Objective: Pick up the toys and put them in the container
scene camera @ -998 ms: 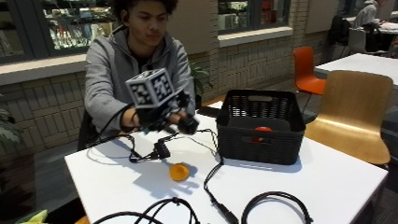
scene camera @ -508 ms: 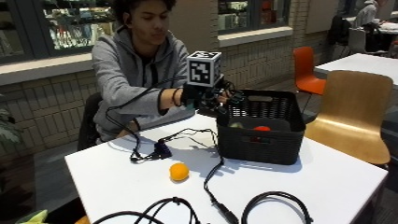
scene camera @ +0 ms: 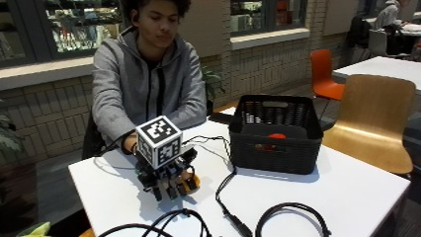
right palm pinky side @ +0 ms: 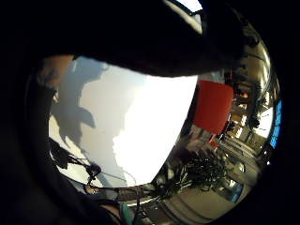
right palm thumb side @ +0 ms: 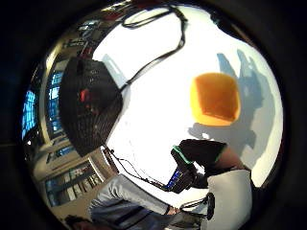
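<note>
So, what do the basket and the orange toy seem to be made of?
The basket looks like matte black plastic: its walls are a moulded lattice with handle slots. The orange toy seems plastic or foam, smooth and matte with rounded edges; I cannot tell which.

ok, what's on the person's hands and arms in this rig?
The right hand wears a black glove with dark fingers. Both arms are in the sleeves of a grey zip hoodie. The other hand is said to be bare, but it is hidden in the outside view, so nothing more can be told of it.
</note>
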### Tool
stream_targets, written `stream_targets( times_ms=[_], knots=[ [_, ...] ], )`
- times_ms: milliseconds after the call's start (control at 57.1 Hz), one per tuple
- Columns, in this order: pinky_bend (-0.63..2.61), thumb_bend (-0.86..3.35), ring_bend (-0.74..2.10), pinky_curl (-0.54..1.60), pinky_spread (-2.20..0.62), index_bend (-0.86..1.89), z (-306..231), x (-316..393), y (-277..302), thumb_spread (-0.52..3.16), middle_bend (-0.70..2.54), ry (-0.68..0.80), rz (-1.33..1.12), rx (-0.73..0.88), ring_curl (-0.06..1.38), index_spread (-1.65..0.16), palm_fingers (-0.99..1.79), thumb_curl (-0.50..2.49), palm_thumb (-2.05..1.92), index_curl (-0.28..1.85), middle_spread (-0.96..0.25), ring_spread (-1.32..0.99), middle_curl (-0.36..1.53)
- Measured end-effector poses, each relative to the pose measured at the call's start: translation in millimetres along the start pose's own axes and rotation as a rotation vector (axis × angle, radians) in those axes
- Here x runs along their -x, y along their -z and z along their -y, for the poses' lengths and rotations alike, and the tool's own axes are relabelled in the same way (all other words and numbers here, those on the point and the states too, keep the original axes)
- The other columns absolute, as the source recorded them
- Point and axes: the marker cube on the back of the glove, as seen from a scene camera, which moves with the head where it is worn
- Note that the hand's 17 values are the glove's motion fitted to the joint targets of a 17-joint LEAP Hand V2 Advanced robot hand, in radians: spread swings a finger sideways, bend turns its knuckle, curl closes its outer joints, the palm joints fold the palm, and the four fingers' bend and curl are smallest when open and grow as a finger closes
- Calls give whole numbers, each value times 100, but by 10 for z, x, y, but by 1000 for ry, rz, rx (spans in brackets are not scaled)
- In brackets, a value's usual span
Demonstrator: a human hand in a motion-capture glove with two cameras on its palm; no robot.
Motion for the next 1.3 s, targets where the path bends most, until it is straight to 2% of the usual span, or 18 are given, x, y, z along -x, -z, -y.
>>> stream_targets(
  times_ms=[123, 210, 333, 455, 578, 683, 806, 963, 1086, 1174, 1226, 1296],
  knots=[
    [73, -2, 13, 36, 2, 29, 100, -9, -165, 125, 10, -7, 8, 11, 13, -25, -17, 32, 24, 42, 7, -3, 20],
    [71, 0, 11, 36, 2, 41, 155, 29, -191, 129, 9, 16, 38, -58, 11, -24, -14, 32, 25, 45, 7, -3, 18],
    [60, 7, 8, 33, 2, 88, 173, 112, -105, 137, 13, 95, 26, -204, 7, -23, -1, 36, 39, 58, 6, -4, 18],
    [54, 11, 12, 31, 2, 117, 36, 350, 160, 139, 19, 195, 28, -308, 6, -20, 3, 39, 49, 67, 3, -6, 21],
    [50, 12, 12, 31, 2, 130, -140, 778, 694, 140, 23, 338, -5, -404, 4, -17, 6, 40, 54, 69, 1, -8, 25],
    [47, 12, 14, 30, 2, 136, -448, 1455, 970, 139, 25, 472, 2, -492, 4, -15, 7, 42, 57, 69, -2, -10, 28],
    [44, 11, 14, 31, 2, 140, -570, 2281, 1185, 139, 28, 604, -11, -441, 4, -13, 7, 42, 58, 68, -3, -12, 31],
    [47, 8, 15, 32, 2, 140, -347, 2855, 1269, 141, 23, 577, -76, -383, 6, -13, 2, 42, 54, 66, -2, -12, 33],
    [52, 3, 15, 34, 2, 137, -296, 2910, 1175, 140, 15, 534, -183, -277, 7, -14, -6, 41, 49, 64, 0, -11, 32],
    [62, -6, 17, 37, 2, 104, -298, 2766, 1114, 134, 13, 529, -213, -240, 9, -13, -23, 36, 32, 57, 4, -8, 30],
    [67, -7, 20, 38, 2, 72, -340, 2652, 1099, 127, 16, 536, -168, -228, 11, -11, -30, 34, 22, 49, 5, -7, 31],
    [66, -5, 17, 38, 2, 58, -422, 2409, 1085, 123, 13, 528, -110, -214, 12, -10, -26, 33, 16, 44, 7, -6, 29]
  ],
)
